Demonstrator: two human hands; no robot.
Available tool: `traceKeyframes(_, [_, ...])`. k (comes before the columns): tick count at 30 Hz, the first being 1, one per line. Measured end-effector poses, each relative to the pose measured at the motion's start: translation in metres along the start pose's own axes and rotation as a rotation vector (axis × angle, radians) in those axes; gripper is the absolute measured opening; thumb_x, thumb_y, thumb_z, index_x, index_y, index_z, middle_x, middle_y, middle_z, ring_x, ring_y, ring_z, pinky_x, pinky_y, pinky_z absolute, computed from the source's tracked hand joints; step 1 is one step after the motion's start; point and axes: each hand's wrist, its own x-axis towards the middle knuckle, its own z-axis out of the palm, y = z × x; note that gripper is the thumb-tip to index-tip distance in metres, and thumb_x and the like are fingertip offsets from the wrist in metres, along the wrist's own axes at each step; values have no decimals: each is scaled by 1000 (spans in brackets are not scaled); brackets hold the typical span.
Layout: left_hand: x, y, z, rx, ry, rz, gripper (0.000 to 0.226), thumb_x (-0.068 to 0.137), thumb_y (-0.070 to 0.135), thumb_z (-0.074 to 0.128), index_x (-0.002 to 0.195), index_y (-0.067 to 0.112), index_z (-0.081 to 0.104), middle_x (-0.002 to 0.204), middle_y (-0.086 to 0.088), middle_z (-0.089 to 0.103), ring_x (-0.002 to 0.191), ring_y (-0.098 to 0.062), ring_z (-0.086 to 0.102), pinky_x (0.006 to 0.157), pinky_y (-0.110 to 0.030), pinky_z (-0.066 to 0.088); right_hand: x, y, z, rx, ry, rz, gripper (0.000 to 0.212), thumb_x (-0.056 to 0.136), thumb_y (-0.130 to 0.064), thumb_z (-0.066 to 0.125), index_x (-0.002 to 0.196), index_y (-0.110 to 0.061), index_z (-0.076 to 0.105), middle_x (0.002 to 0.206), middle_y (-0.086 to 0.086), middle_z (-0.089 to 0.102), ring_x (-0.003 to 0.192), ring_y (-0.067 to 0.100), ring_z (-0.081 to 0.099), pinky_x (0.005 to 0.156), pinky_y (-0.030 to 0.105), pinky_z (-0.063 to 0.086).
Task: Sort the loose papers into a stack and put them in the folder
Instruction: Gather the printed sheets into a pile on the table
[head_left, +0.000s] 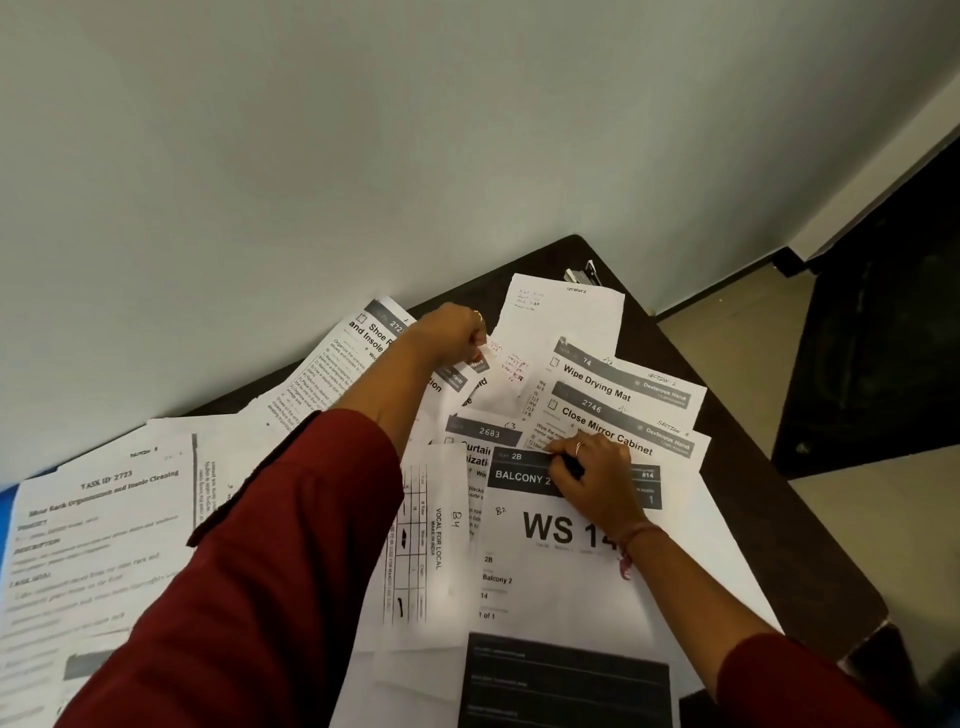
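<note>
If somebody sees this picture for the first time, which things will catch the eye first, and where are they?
First, the big sheet printed "WS 14" at lower centre, with the right hand resting on its dark header. Behind it, the left hand pinches a small paper above the scattered sheets. These cover most of the dark table, which stands against a pale wall.

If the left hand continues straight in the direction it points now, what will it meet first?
Probably the white sheet with handwritten notes, lying just beyond the left hand, which pinches a small paper. Farther along that line the stapler sits at the table corner. Depth is uncertain.
</note>
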Motion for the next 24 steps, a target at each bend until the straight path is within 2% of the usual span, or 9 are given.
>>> traceKeyframes(4, [-22,4,-20,7,100,119,18,90,12,62,107,6,67,109,-11,66,96,-22,60,82,-31,49,-6,-5,-8,-2,-37,-8,41,86,-43,41,98,-19,72,92,-5,70,84,6,54,89,36,33])
traceKeyframes(8, [-46,15,-43,33,210,177,18,91,14,62,106,7,68,107,-9,66,95,-21,61,82,-32,50,-11,-17,-17,-37,-72,-19,34,89,-35,45,102,-19,72,95,-5,71,82,7,55,90,36,33])
traceKeyframes(12, [-70,29,-64,109,350,232,19,91,18,62,107,9,68,105,-9,63,93,-23,59,81,-36,51,-16,-29,-27,-96,-119,-39,41,92,-41,35,105,-23,70,94,-7,69,86,11,57,93,38,35])
traceKeyframes(16, [-91,44,-89,150,558,276,21,93,19,59,108,8,69,107,-11,62,96,-27,59,78,-36,49,-21,-46,-40,-124,-149,-32,26,97,-25,46,111,-27,68,99,-9,66,95,10,53,90,29,25])
traceKeyframes(18, [-102,53,-104,173,644,303,23,95,19,56,111,7,68,110,-12,62,99,-27,59,79,-35,47,-22,-55,-48,-132,-140,-50,26,98,-25,46,113,-28,67,102,-10,65,99,10,52,85,26,19])
traceKeyframes(21, [-125,63,-125,192,759,355,24,96,17,54,111,4,67,110,-15,61,100,-30,58,81,-42,50,-27,-68,-60,-119,-146,-72,26,99,-26,45,115,-30,65,106,-10,64,103,10,51,83,27,18])
traceKeyframes(24, [-149,69,-140,218,905,415,21,94,12,55,108,0,65,108,-19,58,94,-34,58,72,-49,52,-31,-81,-71,-98,-131,-117,25,99,-26,46,115,-30,65,106,-10,64,106,10,51,82,27,18])
